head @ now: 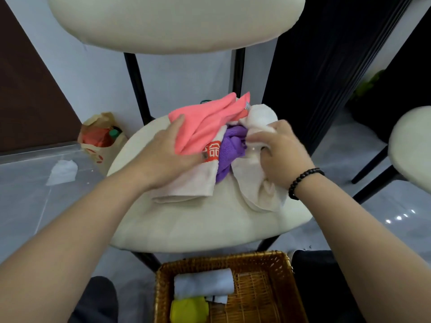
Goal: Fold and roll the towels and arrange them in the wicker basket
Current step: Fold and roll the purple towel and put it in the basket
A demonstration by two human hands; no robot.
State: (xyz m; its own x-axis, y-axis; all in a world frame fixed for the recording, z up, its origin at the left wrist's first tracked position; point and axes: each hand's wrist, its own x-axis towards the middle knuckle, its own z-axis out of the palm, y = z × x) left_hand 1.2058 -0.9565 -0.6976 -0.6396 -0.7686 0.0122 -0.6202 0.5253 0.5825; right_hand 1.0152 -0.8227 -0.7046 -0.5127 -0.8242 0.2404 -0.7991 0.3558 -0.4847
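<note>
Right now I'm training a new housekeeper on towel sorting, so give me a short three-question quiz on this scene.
1. True or false: the wicker basket already holds rolled towels.
2. Which towel does the left hand rest on? A) purple towel B) pink towel C) yellow towel
3. Fill in: the right hand grips a ____ towel.

Key
1. True: a white roll and a yellow roll lie in it.
2. B: the pink towel, atop the pile on the chair seat; the purple towel lies between the hands.
3. Cream: the cream towel.
</note>
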